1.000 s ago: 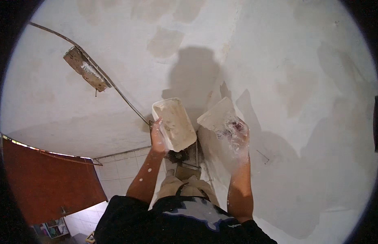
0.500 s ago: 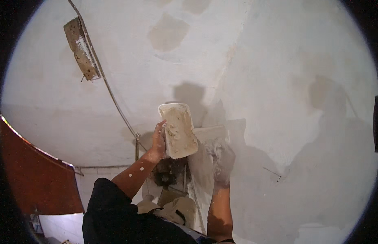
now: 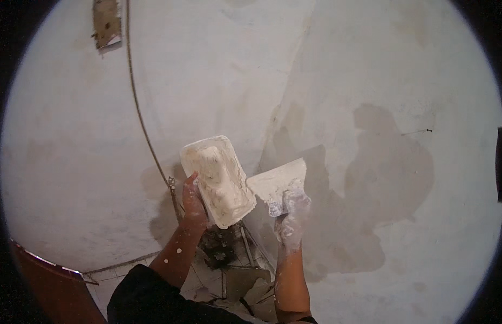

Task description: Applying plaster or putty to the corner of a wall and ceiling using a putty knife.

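My left hand [image 3: 194, 204] grips a shallow rectangular tray [image 3: 188, 148] from its left side, thumb over the rim. Pale, wet plaster [image 3: 214, 175] lies heaped and smeared inside it. My right hand [image 3: 295, 213], coated in white plaster, is closed around a wide putty knife [image 3: 280, 175]. Plaster covers most of the blade, whose left corner meets or nearly meets the tray's right edge. The knife's handle is mostly hidden by my fingers.
Before me, pale plastered walls [image 3: 208, 81] meet at a corner. A thin pipe or cable [image 3: 133, 81] runs down the left wall, beside a brown rough patch [image 3: 107, 24]. From the right wall juts a nail [image 3: 428, 130]. A reddish-brown panel [image 3: 51, 291] stands lower left.
My view has shifted upward and to the right. The tray has tilted further left, and the plaster in it now sits in a raised heap. The putty knife's blade has turned to show its plaster-covered face.
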`<state>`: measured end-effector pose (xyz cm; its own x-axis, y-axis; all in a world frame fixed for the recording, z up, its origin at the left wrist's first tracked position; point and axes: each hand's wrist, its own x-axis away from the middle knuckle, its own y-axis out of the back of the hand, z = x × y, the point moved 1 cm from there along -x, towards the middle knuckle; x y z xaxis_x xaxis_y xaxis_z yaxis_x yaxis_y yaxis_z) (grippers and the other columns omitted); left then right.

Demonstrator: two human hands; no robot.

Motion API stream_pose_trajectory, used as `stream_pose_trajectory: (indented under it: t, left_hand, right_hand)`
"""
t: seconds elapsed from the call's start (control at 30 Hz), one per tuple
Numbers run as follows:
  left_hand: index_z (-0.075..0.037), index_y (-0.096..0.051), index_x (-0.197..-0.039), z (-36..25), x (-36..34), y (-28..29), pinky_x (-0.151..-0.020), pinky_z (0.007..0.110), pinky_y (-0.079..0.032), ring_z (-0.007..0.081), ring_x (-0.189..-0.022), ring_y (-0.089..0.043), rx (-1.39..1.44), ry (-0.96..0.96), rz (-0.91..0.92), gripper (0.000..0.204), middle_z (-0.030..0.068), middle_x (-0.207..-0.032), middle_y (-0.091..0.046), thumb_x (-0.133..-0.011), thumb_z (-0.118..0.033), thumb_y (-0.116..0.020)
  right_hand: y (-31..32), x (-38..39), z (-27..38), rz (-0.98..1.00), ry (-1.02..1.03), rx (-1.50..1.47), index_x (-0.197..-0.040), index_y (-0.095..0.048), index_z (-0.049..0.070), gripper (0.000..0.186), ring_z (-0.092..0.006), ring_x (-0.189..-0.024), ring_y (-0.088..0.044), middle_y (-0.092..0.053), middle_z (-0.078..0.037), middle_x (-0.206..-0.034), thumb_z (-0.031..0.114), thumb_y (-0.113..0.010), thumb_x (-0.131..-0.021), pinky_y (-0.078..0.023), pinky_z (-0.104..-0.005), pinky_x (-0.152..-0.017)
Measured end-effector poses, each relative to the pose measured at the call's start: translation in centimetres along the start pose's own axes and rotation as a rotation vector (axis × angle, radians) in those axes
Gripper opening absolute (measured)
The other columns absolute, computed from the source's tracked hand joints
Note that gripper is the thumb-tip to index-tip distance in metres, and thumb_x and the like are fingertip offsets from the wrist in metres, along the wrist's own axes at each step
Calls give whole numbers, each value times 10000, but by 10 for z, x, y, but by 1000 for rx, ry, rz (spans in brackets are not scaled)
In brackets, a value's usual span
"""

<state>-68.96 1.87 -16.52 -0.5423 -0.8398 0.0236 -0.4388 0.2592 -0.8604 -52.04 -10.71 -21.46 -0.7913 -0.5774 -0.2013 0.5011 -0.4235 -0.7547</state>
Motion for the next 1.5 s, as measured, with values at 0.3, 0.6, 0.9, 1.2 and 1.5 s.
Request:
stream_pose_trajectory:
  t: [0.3, 0.6, 0.9, 1.2, 1.5]
  left_hand:
    - [-24, -386, -1261, 10, 9, -3, -954, 398, -378, 273, -1089, -487, -21, -125, 29, 589, 116, -1179, -502, -822, -398, -508]
    - [-5, -396, -1242, 11, 11, -18, -954, 380, -370, 258, -1087, -487, -164, -275, -30, 561, 115, -1164, -502, -827, -362, -518]
    - [7, -406, -1240, 9, -1, 1, -936, 354, -365, 230, -1080, -482, -109, -182, -18, 547, 109, -1170, -496, -809, -304, -537]
    - [7, -377, -1266, 6, -8, 1, -970, 372, -345, 263, -1124, -460, 56, -27, 6, 594, 122, -1202, -479, -808, -347, -512]
    - [1, -327, -1295, 18, -19, 45, -964, 433, -355, 327, -1119, -448, -206, -283, -174, 654, 175, -1225, -432, -797, -371, -529]
  right_hand:
    - [40, 19, -39, 42, 449, 498, -1149, -432, 34, 318, -158, -748, -561, -540, -120, -1040, 47, -540, -849, -498, -276, -619]
    - [-25, 14, 7, 112, 312, 1005, -1125, -476, 15, 323, -86, -581, -545, -575, -69, -866, 14, -582, -819, -425, -184, -421]
    - [-20, 25, -8, 399, 560, 1361, -1074, -530, 67, 326, -311, -1022, -503, -528, -170, -1065, 90, -614, -760, -397, -419, -893]
    - [-26, 2, -8, 159, 274, 1076, -1034, -602, 45, 258, -315, -944, -565, -627, -134, -915, 102, -589, -782, -420, -402, -879]
    - [-24, -12, 18, 33, -53, 193, -931, -633, 14, 158, -186, -815, -588, -630, -76, -884, 80, -566, -803, -469, -354, -739]
